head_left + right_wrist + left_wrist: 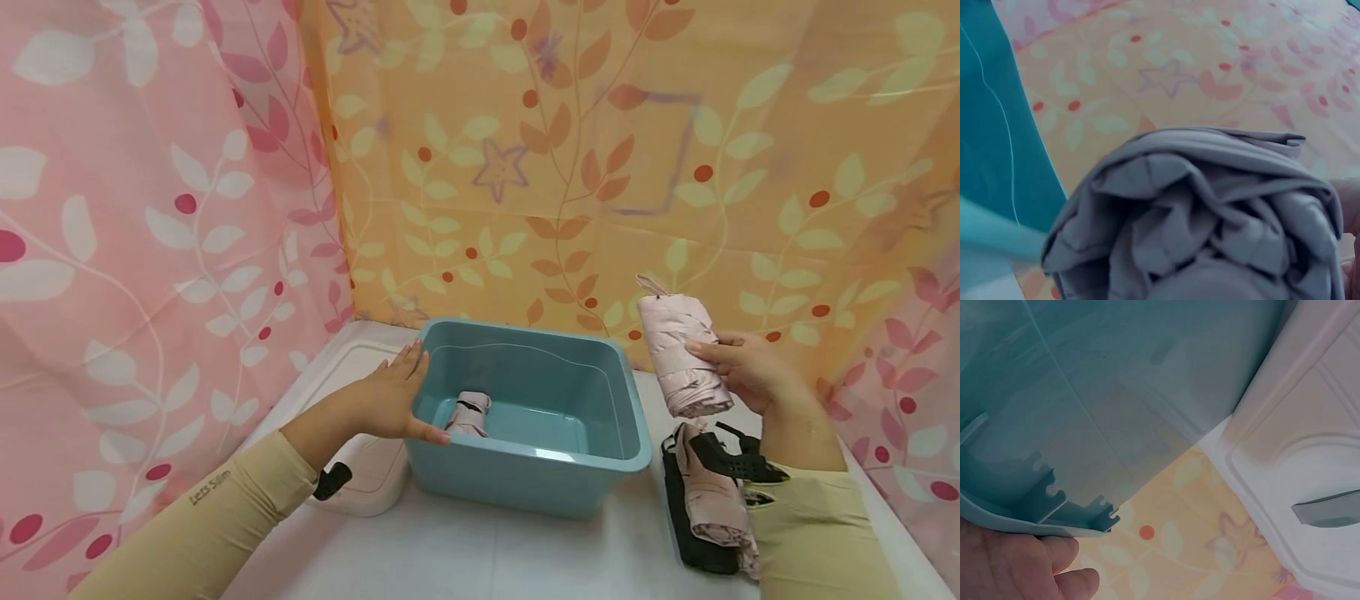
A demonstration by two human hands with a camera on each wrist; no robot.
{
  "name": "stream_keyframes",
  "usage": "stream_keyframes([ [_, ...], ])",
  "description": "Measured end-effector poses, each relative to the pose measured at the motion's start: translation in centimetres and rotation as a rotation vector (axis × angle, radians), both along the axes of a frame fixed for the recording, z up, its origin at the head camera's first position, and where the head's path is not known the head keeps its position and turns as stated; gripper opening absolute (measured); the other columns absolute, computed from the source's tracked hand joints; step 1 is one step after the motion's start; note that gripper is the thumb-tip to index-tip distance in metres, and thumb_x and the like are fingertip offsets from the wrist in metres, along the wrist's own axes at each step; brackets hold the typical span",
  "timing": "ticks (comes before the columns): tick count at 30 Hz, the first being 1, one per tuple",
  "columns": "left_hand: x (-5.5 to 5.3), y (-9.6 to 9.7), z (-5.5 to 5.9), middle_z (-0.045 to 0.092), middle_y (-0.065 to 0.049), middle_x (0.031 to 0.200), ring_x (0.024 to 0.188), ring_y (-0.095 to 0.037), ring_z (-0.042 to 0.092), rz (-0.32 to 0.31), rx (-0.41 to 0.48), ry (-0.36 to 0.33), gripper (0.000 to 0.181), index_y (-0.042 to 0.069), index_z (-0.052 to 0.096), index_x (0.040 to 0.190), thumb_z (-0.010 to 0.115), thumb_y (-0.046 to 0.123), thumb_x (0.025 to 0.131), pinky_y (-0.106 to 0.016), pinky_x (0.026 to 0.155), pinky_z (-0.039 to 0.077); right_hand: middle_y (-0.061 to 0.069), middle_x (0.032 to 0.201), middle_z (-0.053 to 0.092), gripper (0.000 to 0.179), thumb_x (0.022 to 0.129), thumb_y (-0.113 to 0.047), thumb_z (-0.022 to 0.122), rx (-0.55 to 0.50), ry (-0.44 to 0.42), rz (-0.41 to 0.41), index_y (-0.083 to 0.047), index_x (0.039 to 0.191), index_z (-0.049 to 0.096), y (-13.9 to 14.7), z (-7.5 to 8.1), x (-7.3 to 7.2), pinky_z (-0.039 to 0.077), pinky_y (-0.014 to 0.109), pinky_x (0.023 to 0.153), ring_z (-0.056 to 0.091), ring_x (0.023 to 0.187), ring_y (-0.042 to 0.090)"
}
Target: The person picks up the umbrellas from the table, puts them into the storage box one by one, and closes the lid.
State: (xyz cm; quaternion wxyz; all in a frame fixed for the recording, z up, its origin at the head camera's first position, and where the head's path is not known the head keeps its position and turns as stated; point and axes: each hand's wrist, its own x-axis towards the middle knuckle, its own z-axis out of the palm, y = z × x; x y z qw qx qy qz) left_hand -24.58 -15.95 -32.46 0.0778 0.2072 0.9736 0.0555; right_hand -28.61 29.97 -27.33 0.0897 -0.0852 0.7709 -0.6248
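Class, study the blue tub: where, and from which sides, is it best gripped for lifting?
Probably by the rim of the blue tub, at both short ends, from left and right: the left wrist view shows it jutting outward, like a ledge to hook under.

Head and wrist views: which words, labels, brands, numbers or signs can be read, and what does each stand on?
"Lets Slim": dark lettering on the beige fabric sleeve of the left arm.
No other readable text: I see none on the blue plastic tub or the pale pink rolled fabric bundle in the right hand. The purple star outline on the backdrop is a drawing, not writing.
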Motion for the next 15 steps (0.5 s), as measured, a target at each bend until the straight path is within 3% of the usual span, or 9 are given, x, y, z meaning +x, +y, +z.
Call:
stream_keyframes([
  [3, 0.0, 0.0, 0.0, -0.010, -0.019, 0.151, 0.138, -0.029, -0.010, 0.004, -0.001, -0.004, 0.133, -0.001, 0.001, 0.145, 0.042, 0.089, 0.057, -0.053, 0.108, 0.009, -0.004, 0.082, 0.061, 0.006, 0.091, -0.019, 0.056, 0.042, 0.006, 0.017, -0.013, 0.094, 0.057, -2.0, 0.2, -0.6, 0.052, 0.029, 0.065, 0.062, 0.073, 0.011],
  [9, 0.2, 0.1, 0.1, -0.011, -0.018, 0.151, 0.138, -0.029, -0.010, 0.009, 0.014, -0.012, 0.132, 0.000, 0.000, 0.145, 0.044, 0.088, 0.058, -0.053, 0.108, 0.009, -0.003, 0.085, 0.058, 0.042, 0.091, -0.020, 0.056, 0.082, -0.011, 0.060, 0.008, 0.118, 0.041, -5.6, 0.4, -1.9, 0.052, 0.030, 0.069, 0.061, 0.077, 0.011],
  [15, 0.0, 0.1, -0.1, -0.011, -0.017, 0.151, 0.138, -0.028, -0.011, 0.015, 0.016, -0.012, 0.131, 0.001, 0.000, 0.145, 0.044, 0.088, 0.058, -0.052, 0.108, 0.008, 0.001, 0.090, 0.056, 0.057, 0.091, -0.021, 0.056, 0.112, -0.021, 0.096, 0.014, 0.129, 0.032, -8.7, 0.6, -3.2, 0.051, 0.029, 0.073, 0.060, 0.081, 0.014],
])
